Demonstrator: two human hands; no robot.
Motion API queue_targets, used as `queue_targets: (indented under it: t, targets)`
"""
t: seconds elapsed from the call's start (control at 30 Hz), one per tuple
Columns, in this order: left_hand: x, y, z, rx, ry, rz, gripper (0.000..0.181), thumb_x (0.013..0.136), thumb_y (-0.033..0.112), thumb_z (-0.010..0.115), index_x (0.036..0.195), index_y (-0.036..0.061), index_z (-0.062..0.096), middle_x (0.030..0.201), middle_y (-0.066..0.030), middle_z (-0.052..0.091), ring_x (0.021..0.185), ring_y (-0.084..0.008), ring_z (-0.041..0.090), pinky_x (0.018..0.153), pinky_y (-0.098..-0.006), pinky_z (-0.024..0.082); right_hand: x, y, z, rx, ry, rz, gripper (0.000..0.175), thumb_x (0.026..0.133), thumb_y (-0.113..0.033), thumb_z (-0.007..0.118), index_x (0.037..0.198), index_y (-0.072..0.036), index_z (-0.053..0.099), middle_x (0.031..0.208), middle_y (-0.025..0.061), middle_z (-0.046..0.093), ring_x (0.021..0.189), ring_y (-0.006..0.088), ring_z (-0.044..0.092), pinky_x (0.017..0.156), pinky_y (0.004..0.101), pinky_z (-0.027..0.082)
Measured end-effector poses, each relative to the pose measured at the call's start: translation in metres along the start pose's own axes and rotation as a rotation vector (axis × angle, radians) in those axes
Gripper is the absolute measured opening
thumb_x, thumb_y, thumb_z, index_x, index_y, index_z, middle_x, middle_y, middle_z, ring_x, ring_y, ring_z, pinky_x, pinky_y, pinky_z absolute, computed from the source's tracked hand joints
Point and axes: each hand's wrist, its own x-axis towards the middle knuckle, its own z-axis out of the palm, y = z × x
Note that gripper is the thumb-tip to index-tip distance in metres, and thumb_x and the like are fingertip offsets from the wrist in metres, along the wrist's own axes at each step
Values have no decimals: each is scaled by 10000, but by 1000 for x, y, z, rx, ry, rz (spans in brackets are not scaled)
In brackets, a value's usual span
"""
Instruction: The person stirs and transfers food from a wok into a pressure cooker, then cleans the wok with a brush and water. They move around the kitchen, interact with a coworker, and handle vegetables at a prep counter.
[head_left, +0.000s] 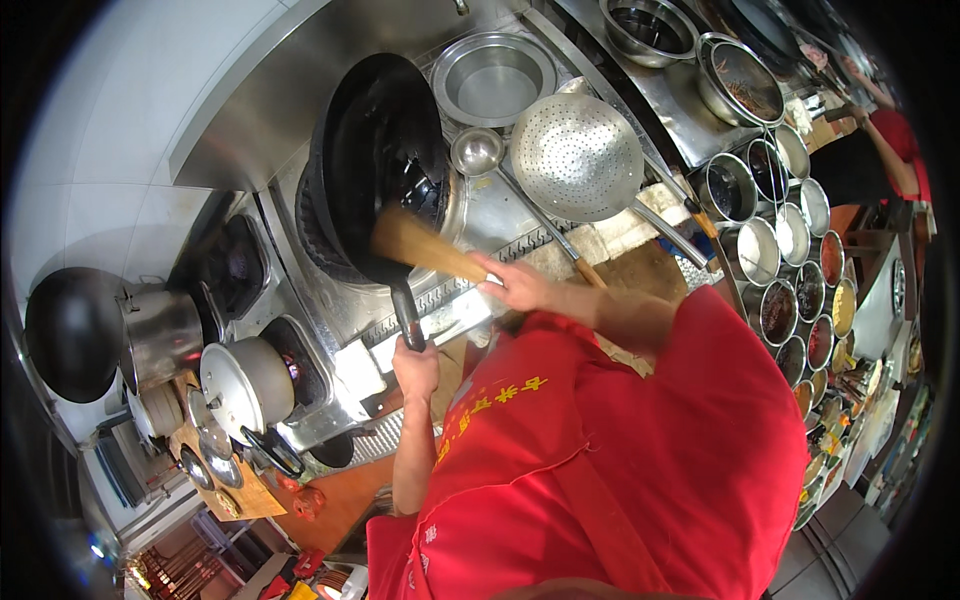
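My left hand (416, 369) grips the dark handle of a black wok (352, 150), which is tilted up on its side over the burner ring (309, 225). A wet sheen shows on the wok's inner wall. In my right hand (519, 282) is a bamboo wok brush (427, 246), its spread end blurred and overlapping the wok's lower inside edge. Whether the bristles touch the metal I cannot tell. Beside the wok lie a steel ladle (478, 152) and a large perforated strainer (576, 157), with a round metal basin (493, 81) behind them.
Leftward on the range, a lidded pressure cooker (251, 382) stands by a lit burner (292, 367), near a steel stockpot (161, 330). Several seasoning pots (778, 311) line the right side. A co-worker in red (896, 154) stands at the far right. White cloths (360, 370) lie along the front edge.
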Motion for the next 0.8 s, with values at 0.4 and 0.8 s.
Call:
queue_targets:
  t: [0.4, 0.8]
  targets:
    - [2, 7, -13, 30, -43, -10, 298, 818, 163, 702, 1014, -47, 624, 792, -203, 694, 718, -307, 689, 701, -398, 529, 80, -17, -81, -432, -38, 107, 702, 982, -399, 505, 1567, -156, 200, 888, 273, 690, 832, 462, 665, 774, 530, 530]
    - [-1, 3, -12, -172, -120, -30, 419, 807, 197, 664, 1116, -78, 601, 926, -262, 698, 858, -387, 698, 776, -448, 545, 168, 41, -173, -582, 238, 110, 511, 953, -395, 579, 1437, -252, 497, 973, 198, 716, 836, 396, 683, 711, 514, 524]
